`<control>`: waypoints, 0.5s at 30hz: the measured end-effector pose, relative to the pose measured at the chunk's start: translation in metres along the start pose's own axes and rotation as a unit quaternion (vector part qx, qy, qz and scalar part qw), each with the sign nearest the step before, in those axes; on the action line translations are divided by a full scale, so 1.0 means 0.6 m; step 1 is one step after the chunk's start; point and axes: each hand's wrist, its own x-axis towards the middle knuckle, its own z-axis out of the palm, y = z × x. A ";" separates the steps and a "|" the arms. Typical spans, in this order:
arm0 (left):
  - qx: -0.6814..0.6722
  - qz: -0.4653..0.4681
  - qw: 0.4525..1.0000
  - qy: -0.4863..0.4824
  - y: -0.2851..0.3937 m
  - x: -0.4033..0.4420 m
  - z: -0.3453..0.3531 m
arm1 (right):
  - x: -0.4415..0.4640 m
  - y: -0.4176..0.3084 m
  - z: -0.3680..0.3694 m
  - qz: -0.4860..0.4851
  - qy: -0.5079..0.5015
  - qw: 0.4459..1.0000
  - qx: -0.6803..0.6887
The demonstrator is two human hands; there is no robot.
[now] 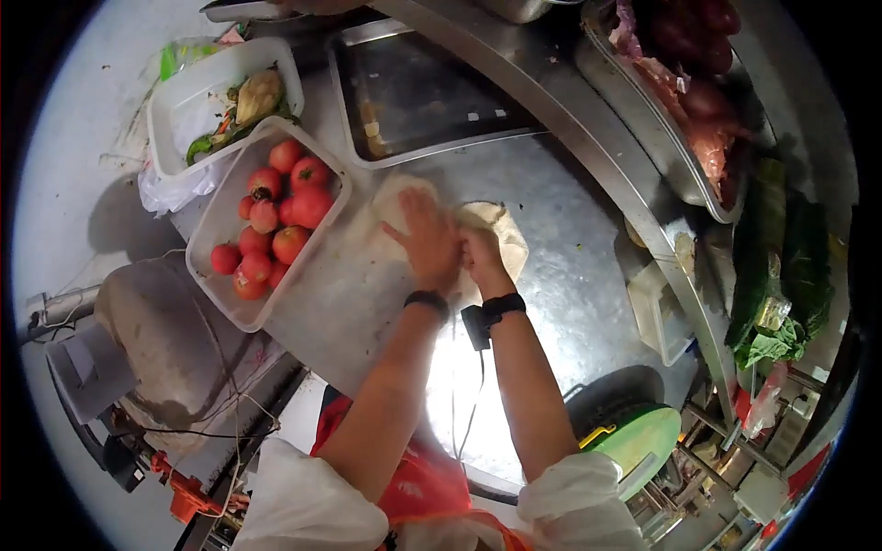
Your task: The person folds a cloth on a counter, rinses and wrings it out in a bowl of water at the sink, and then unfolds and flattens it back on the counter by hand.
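Note:
On the metal table point(574, 266), a pale beige cloth point(501, 223) lies bunched under and around my hands. My left hand point(429, 237) rests flat on its left part with the fingers spread. Beside it, almost touching, my right hand point(480, 254) is closed, its fingers curled on the cloth. The folds beneath both palms are hidden. A dark band circles each wrist, and a cable hangs from the one on the right.
A white tub of tomatoes point(335, 197) stands to the left. Behind it is another white tub point(163, 129) with vegetable pieces. A dark metal tray point(423, 92) lies at the back. Along the right runs a metal shelf edge point(588, 138); a green round lid point(654, 436) sits near the front right.

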 end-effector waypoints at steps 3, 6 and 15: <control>-0.027 0.014 1.000 0.007 0.002 0.010 0.007 | 0.069 0.048 -0.002 -0.041 0.004 0.993 0.111; 0.002 0.025 0.999 0.019 0.009 0.017 0.013 | -0.017 -0.007 0.006 -0.001 0.015 1.000 0.027; -0.099 0.110 0.989 0.029 -0.028 -0.055 -0.014 | 0.028 0.115 -0.047 -0.202 0.006 0.976 -0.087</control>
